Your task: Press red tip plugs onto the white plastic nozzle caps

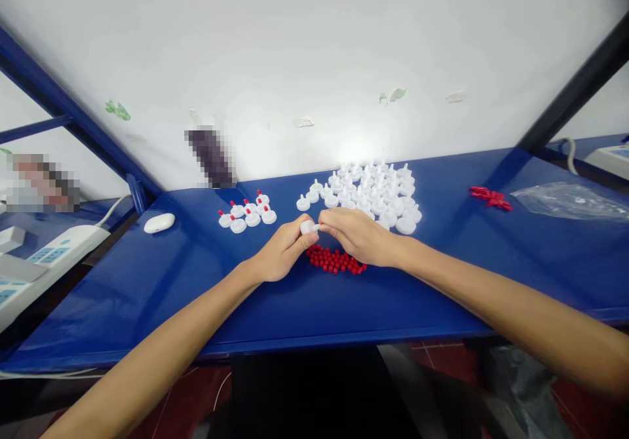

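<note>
Both bare forearms reach forward, the left hand [282, 250] and right hand [358, 234] meeting fingertip to fingertip, fingers curled in a pinch.

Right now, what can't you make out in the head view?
- White cap: mostly hidden by left hand and right hand; red tip unclear.
- Red pieces: partly behind right hand.
- Plastic bag: contents too faint.
- Two patches on the left: blurred.
</note>
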Demonstrator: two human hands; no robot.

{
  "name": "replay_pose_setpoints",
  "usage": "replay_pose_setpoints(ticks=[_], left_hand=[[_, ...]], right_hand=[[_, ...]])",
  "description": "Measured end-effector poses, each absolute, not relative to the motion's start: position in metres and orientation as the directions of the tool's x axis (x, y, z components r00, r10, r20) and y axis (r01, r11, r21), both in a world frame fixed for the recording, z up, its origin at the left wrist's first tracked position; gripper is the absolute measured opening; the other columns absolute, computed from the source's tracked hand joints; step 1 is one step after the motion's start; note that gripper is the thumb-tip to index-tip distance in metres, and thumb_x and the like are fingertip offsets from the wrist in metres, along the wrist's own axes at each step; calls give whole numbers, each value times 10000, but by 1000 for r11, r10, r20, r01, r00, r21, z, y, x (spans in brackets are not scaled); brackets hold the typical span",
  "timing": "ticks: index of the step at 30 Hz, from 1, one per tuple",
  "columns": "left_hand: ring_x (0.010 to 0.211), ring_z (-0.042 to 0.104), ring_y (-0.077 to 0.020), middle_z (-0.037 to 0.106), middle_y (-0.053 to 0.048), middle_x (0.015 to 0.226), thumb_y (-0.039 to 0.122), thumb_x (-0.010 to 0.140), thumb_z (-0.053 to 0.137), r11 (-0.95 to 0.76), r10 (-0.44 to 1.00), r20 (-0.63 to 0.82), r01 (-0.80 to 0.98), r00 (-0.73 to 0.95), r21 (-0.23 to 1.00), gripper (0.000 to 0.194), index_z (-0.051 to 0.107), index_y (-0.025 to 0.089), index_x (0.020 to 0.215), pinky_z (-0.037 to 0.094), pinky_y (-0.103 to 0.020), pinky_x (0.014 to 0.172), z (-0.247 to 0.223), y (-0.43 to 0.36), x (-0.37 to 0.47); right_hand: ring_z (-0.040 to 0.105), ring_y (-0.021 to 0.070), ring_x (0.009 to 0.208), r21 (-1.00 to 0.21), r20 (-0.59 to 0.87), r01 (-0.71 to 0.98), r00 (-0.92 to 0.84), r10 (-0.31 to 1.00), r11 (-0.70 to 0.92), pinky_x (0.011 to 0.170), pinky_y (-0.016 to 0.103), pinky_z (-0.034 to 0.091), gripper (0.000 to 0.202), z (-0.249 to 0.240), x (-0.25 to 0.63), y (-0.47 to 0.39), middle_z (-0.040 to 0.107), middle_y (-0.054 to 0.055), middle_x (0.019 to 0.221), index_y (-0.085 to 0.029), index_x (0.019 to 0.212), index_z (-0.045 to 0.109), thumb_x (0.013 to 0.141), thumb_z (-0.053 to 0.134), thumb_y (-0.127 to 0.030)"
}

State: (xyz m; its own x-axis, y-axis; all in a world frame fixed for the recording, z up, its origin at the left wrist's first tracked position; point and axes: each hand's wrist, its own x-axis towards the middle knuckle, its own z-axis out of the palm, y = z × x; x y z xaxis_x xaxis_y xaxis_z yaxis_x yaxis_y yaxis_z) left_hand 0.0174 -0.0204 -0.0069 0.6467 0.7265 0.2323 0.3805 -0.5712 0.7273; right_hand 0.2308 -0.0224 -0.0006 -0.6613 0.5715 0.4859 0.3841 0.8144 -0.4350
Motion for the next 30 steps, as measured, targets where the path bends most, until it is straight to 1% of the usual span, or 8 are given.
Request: replay_pose_setpoints(ticks=[7, 14, 16, 20, 23, 25, 28, 30], left_hand=[[675, 419, -143, 451, 14, 776, 462, 1018, 391, -686, 726, 422, 528, 543, 500, 313, 401, 197, 850, 343, -296, 658, -6, -23, 22], [730, 512, -200, 538, -56, 874, 453, 1028, 339, -721, 614, 558, 684, 559, 109, 306, 459, 174, 998, 389, -318, 644, -9, -24, 20], [748, 526, -214, 552, -72, 884, 433, 1029, 338, -715, 590, 569, 698, 573, 38, 310, 481, 158, 1024, 409, -332, 655, -10, -22, 19], [790, 547, -208, 557, -63, 873, 390, 1005, 433, -730, 621, 510, 676, 595, 100, 259, 541, 155, 1008, 453, -336, 703, -6, -15, 16], [990, 566, -209, 573, -95, 1073, 285, 972, 508, -794, 579, 523, 577, 625, 190, 266, 537, 165, 1207, 481, -338, 850, 1, -12, 12], [1012, 570, -197, 596, -86, 1111, 198, 948, 505, -822, 551, 527, 531, 647, 206, 309, 517, 178, 1255, 478, -333, 881, 4, -11, 11], [927, 578, -192, 641, -58, 1033, 134, 900, 492, -820, 557, 453, 547, 696, 167, 277, 546, 181, 1167, 474, -330, 832, 3, -11, 8], [883, 571, -200, 643, -53, 984, 163, 882, 518, -790, 594, 402, 600, 697, 125, 219, 563, 177, 1096, 467, -331, 786, 1, -9, 7]], right_hand=[[381, 120, 606, -631, 446, 376, -539, 715, 678, 619, 274, 292, 285, 5, 223, -28, 411, -41, 680, -214, 773, 365, 1047, 344, -290], [417, 119, 638, -807, 305, 312, -506, 807, 501, 635, 273, 321, 322, 7, 219, -30, 424, -39, 692, -207, 751, 396, 1044, 344, -332], [419, 115, 624, -857, 233, 285, -529, 816, 430, 626, 271, 336, 339, 8, 220, -28, 427, -39, 689, -206, 751, 408, 1044, 333, -360], [423, 111, 595, -861, 184, 300, -569, 801, 411, 611, 274, 341, 344, 8, 222, -23, 441, -42, 669, -204, 750, 428, 1038, 346, -374], [445, 115, 601, -790, 240, 360, -563, 791, 496, 619, 276, 325, 337, 6, 223, -21, 461, -43, 648, -202, 747, 442, 1032, 377, -369], [475, 119, 617, -739, 265, 393, -577, 772, 547, 631, 277, 324, 323, 3, 223, -21, 497, -37, 663, -198, 773, 481, 1032, 385, -366], [520, 130, 652, -684, 296, 426, -580, 759, 592, 650, 279, 354, 309, -1, 222, -20, 552, -22, 711, -195, 836, 537, 1033, 375, -370], [563, 147, 720, -642, 342, 461, -543, 767, 613, 701, 288, 402, 254, -4, 220, -18, 605, 4, 785, -189, 881, 569, 1017, 395, -314]])
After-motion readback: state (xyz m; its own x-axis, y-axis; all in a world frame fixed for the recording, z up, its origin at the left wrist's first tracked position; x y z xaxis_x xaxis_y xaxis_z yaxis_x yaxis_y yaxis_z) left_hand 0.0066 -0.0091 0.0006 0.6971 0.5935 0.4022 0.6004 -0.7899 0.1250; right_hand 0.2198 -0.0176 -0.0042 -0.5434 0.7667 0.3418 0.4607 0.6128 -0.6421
